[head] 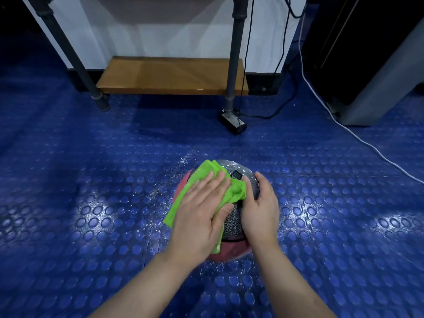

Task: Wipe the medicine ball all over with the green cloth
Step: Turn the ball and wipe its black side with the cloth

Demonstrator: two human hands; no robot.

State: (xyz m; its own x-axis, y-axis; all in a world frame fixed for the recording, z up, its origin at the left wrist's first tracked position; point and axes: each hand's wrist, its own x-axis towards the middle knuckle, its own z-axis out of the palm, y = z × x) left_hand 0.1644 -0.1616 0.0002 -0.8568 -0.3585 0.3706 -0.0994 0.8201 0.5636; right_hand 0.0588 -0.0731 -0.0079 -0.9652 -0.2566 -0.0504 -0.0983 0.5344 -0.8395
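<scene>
Medicine ball (231, 222) sits on the blue studded floor (91, 180), centre of view. Left hand (202, 207) lies flat on the green cloth (234, 191), fingers (215, 182) straight and close together, pressing the cloth onto the ball's upper left. Right hand (261, 207) cups the ball's right side, its fingers curved round it.

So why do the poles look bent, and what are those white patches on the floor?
Head view: the wide-angle lens bends the poles; the white patches are glare on the shiny floor, either side of the ball; the corners fall dark; the left hand on the cloth looks slightly soft.
</scene>
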